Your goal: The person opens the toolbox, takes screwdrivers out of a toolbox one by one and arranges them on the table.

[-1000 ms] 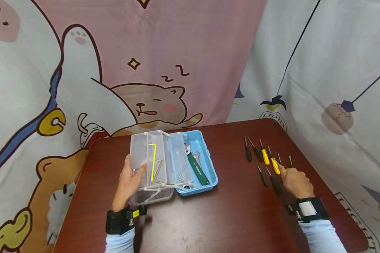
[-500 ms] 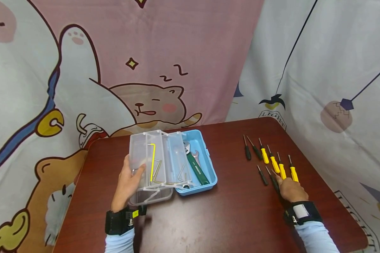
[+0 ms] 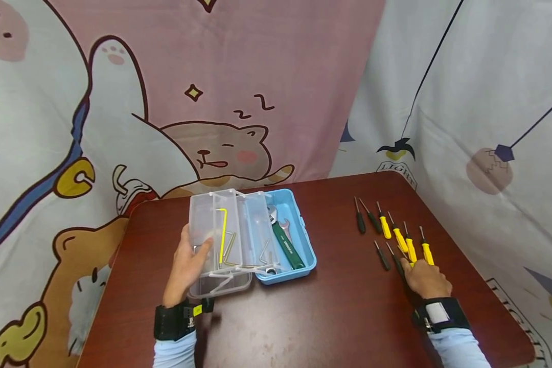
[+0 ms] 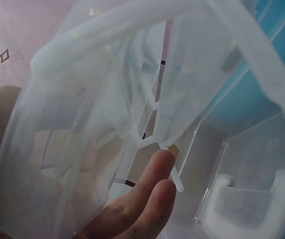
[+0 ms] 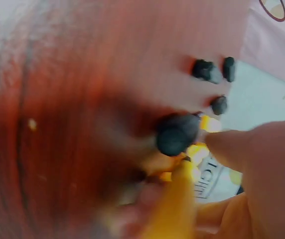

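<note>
My left hand (image 3: 186,266) grips the near left side of the clear plastic trays (image 3: 201,212) of an unfolded toolbox, thumb on top. In the left wrist view, its fingers (image 4: 152,184) show against the clear plastic. The blue toolbox base (image 3: 305,245) stands right of the trays. My right hand (image 3: 427,280) pinches a yellow-handled screwdriver (image 5: 172,209) low over the right of the table, beside a row of yellow screwdrivers (image 3: 397,237). A black-handled screwdriver (image 5: 175,134) lies right by its fingers. Much of the held handle is hidden by the hand in the head view.
Hex keys, one yellow (image 3: 222,235), lie in the trays. A green-handled adjustable wrench (image 3: 289,248) and a small wrench (image 3: 285,227) lie in the blue base. Several black screwdrivers (image 3: 360,223) lie left of the yellow ones. A patterned cloth (image 3: 303,102) hangs behind the table.
My right hand, with the yellow-handled screwdriver, has shifted nearer and slightly left, uncovering the yellow screwdrivers at the row's right end. The left hand and toolbox have not moved.
</note>
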The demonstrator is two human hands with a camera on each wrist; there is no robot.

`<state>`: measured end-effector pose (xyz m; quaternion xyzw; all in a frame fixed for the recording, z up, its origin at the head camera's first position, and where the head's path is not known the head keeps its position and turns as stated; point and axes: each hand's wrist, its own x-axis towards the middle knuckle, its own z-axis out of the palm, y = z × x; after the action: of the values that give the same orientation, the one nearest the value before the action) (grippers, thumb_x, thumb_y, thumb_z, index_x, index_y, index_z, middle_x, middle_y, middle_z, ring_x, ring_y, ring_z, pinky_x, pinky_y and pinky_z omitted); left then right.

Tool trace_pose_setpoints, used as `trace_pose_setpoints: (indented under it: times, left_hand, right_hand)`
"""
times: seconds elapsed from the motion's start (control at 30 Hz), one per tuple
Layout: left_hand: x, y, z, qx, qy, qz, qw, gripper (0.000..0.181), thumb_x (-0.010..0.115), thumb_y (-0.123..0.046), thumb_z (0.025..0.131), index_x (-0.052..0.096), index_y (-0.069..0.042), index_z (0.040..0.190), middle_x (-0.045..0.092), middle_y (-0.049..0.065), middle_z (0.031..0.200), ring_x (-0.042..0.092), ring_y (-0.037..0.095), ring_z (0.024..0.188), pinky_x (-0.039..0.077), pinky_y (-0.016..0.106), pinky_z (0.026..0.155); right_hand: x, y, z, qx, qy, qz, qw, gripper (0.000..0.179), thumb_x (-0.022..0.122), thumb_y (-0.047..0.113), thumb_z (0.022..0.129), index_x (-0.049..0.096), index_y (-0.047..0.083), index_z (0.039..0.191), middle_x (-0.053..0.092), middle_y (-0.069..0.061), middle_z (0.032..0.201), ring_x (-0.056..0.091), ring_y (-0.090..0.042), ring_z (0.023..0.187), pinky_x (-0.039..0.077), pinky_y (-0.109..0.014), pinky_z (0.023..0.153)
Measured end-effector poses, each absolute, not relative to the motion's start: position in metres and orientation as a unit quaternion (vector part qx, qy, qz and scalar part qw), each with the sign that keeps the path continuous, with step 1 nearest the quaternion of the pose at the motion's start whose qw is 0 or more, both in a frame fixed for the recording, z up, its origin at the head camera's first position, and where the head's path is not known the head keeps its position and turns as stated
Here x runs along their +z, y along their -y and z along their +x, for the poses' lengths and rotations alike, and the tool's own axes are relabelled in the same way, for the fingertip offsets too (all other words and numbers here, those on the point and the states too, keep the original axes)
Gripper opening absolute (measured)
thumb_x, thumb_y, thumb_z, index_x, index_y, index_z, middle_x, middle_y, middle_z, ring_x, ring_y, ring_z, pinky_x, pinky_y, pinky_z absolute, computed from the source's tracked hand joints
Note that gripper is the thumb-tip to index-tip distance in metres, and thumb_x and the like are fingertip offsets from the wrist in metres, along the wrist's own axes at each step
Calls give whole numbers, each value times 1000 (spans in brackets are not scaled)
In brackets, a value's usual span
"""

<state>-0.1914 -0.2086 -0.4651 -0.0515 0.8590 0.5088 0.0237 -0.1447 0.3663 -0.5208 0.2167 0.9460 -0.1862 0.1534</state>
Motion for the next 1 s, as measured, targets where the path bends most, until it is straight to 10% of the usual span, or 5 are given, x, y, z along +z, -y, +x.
trace_pose_setpoints:
  times: [0.5, 1.0]
  left_hand:
    - [-468, 209, -192, 509, -859, -46, 23, 83, 54, -37, 110, 2, -17, 171, 38, 25, 161, 47, 42, 137, 45, 63, 109]
    - [-461, 209, -189, 472, -879, -60, 25, 87, 55, -35, 109, 0, -8, 170, 22, 28, 170, 32, 45, 151, 28, 67, 123]
  right_hand:
    - [-495, -358, -144, -173, -963, 181, 103, 59, 54, 40, 106, 50, -17, 120, 56, -35, 95, 58, -46, 81, 47, -52, 62]
    - [-482, -262, -174, -321, -946, 12, 40, 40, 62, 36, 106, 66, 0, 124, 69, -15, 104, 62, -25, 90, 50, -35, 73]
